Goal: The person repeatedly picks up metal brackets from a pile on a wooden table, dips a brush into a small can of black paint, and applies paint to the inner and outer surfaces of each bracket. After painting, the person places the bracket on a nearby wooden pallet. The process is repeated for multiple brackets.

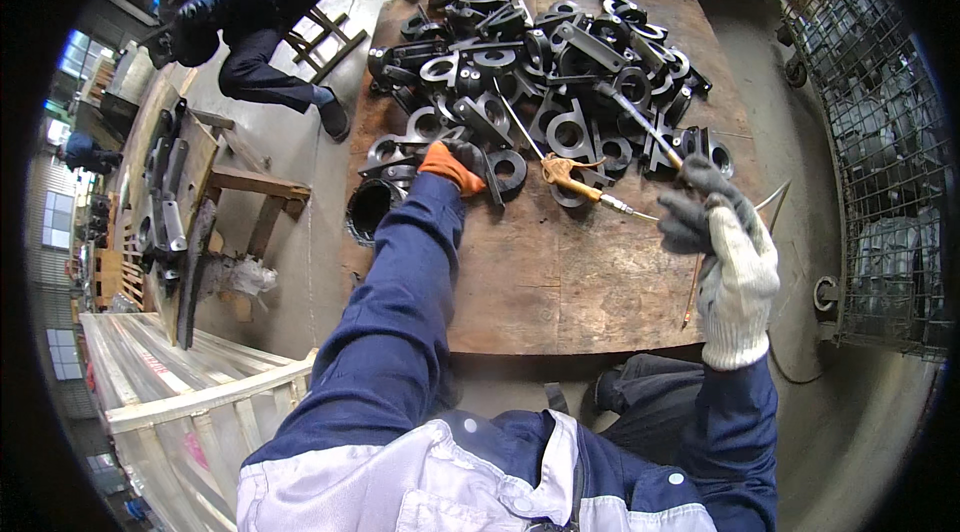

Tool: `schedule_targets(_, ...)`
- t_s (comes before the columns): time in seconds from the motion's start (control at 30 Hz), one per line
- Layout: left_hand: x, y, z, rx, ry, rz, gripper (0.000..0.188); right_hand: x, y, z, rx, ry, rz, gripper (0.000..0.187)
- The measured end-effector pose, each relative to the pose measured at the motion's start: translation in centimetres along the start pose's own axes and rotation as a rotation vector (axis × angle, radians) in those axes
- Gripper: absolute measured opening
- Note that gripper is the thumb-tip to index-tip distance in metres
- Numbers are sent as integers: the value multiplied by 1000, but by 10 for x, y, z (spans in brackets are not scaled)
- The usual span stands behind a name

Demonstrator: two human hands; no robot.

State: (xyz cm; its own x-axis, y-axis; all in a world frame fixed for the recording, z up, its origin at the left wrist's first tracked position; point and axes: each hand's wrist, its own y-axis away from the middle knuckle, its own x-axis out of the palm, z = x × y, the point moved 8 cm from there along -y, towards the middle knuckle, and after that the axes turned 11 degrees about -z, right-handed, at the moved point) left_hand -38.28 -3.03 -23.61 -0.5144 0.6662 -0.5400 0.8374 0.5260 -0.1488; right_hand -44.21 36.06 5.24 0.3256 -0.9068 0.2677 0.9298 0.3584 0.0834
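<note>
My left hand, in an orange glove with dark fingers, closes on a black metal bracket with a round hole, at the near edge of the pile. My right hand, in a white glove with grey fingers, is raised over the table's right side. Its thumb and fingers pinch the near end of a slim metal rod-like tool. The tool's far tip points into the heap of black brackets. Between my hands lies a yellow air blow gun with a long thin nozzle and a hose.
The wooden tabletop bears the heap. A dark round ring stands at its left edge. Wire mesh cages line the right side. At left are a wooden bench with more brackets, a slatted crate and a seated co-worker.
</note>
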Motion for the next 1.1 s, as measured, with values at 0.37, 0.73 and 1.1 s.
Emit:
schedule_targets(0.37, -131, 70, -188, -794, 1912, -144, 25, 42, -17, -26, 30, -71, 230, 30)
schedule_targets(0.73, -217, 173, -244, -372, 2308, 116, 25, 172, 36, -87, -69, 19, 326, 18)
schedule_targets(1.1, -271, 191, -234, -124, 2373, 253, 30, 323, 59, -212, -507, 922, 551, 25)
